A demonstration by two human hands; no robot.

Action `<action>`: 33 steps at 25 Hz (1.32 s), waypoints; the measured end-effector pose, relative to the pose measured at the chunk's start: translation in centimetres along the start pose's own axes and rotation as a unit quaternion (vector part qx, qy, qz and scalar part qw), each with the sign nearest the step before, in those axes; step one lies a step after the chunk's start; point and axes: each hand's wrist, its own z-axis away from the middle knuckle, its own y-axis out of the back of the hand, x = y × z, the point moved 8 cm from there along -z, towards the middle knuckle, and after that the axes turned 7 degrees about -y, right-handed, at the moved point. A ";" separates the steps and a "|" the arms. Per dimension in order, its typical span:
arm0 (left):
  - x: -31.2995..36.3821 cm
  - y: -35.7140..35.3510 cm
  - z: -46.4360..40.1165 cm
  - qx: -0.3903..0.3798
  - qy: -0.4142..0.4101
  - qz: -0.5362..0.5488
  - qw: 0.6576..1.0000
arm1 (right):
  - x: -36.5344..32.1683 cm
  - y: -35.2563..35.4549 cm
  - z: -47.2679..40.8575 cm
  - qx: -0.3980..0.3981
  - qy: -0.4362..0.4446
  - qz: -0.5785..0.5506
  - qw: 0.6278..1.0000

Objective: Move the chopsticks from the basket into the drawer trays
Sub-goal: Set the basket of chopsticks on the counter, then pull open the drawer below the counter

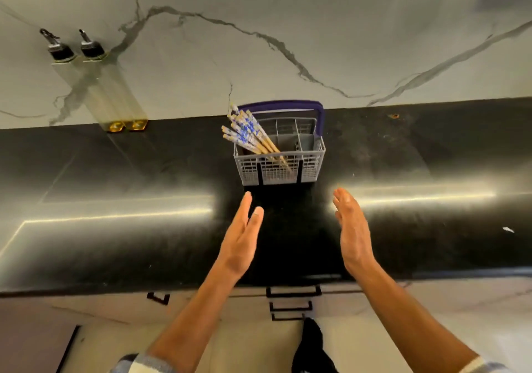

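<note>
A grey plastic cutlery basket [311, 165] with a purple handle stands on the black countertop, near the wall. Several wooden chopsticks [247, 135] with blue-and-white patterned tops lean out of its left side. My left hand [240, 240] hovers flat and empty just in front of the basket, fingers pointing at its left corner. My right hand [352, 228] is held edge-up on the other side, also empty, palm facing the left hand. Below the counter edge are closed drawers with black handles [293, 292].
Two tall glass oil bottles [106, 90] with black pourers stand at the back left against the marble wall. The black countertop [115, 243] shows bright light reflections. A dark cloth [312, 346] hangs below the drawer handles.
</note>
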 end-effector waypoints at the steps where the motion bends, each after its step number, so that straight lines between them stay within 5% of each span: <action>1: -0.4 -0.4 1.5 -0.022 -0.008 -0.011 1.000 | 0.5 0.0 1.7 -0.002 0.008 0.007 1.000; 8: -2.6 0.1 11.8 -0.034 -0.041 -0.099 0.994 | 4.6 -0.1 12.6 0.008 0.066 0.063 0.996; 11: -4.7 -1.0 14.6 -0.044 -0.064 -0.197 0.977 | 6.6 -0.2 14.4 -0.011 0.103 0.172 0.980; 17: -10.4 -5.5 12.5 -0.165 -0.066 -0.397 0.900 | 13.3 -2.3 11.9 -0.129 0.104 0.519 0.838; 22: -14.8 -9.9 7.7 -0.223 0.029 -0.491 0.842 | 16.3 -3.5 7.6 -0.185 0.029 0.612 0.768; 26: -17.4 -10.9 6.7 -0.215 0.085 -0.514 0.826 | 17.8 -4.3 5.6 -0.206 0.001 0.643 0.737; 33: -18.0 -9.5 5.1 -0.135 0.117 -0.483 0.857 | 18.1 -5.6 3.9 -0.179 -0.011 0.628 0.757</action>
